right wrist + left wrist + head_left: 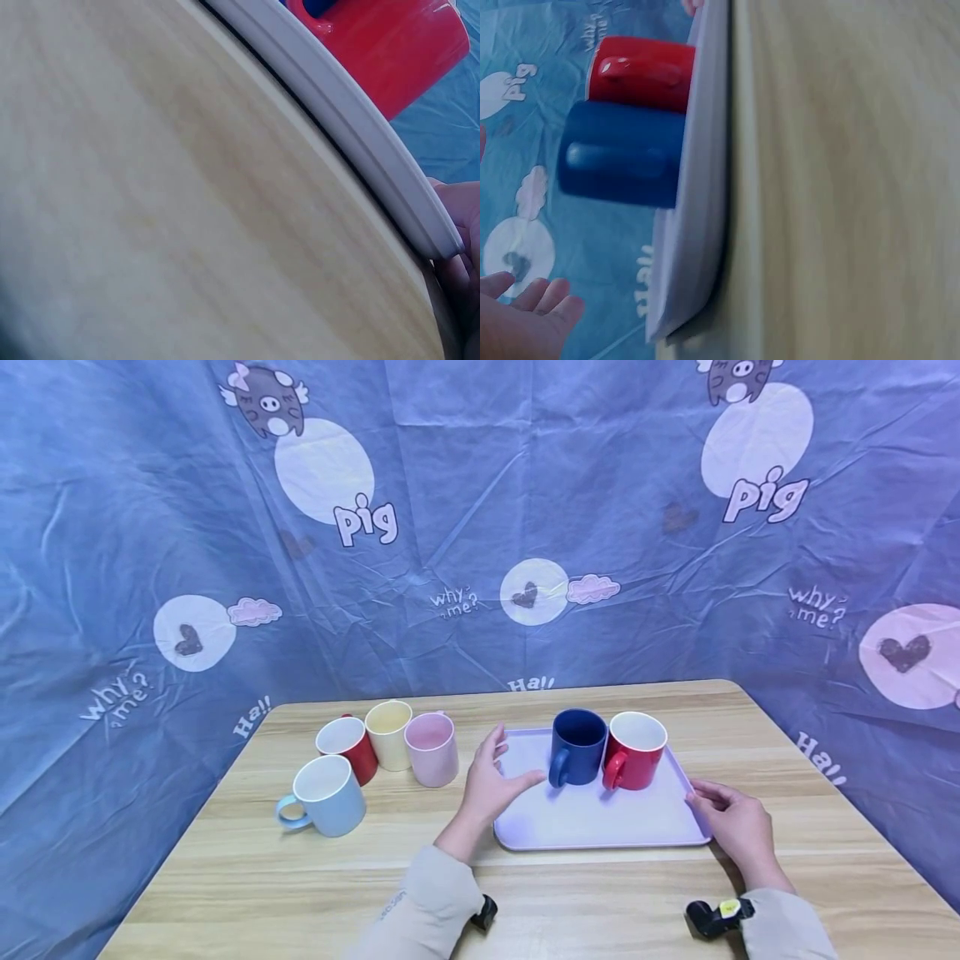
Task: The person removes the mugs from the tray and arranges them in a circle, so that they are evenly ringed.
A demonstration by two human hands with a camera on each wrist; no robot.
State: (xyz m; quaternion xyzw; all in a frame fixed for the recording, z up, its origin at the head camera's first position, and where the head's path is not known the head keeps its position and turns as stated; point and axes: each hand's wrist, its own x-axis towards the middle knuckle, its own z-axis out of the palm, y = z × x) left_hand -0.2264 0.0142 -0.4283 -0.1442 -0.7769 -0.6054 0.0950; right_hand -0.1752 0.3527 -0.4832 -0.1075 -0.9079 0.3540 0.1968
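Note:
A pale lilac tray (600, 822) lies on the table with a dark blue mug (579, 747) and a red mug (637, 752) standing side by side on it. My left hand (491, 781) hovers at the tray's left edge, fingers spread, nothing held. In the left wrist view the left hand's fingers (544, 307) are apart from the blue mug. My right hand (738, 827) pinches the tray's right edge; in the right wrist view the thumb lies over the rim (442, 232) and fingers go under it.
Left of the tray stand a light blue mug (330, 802), another red mug (360, 756), a cream mug (392, 743) and a pink mug (433, 756). A blue patterned cloth (465, 527) hangs behind the wooden table (585, 902).

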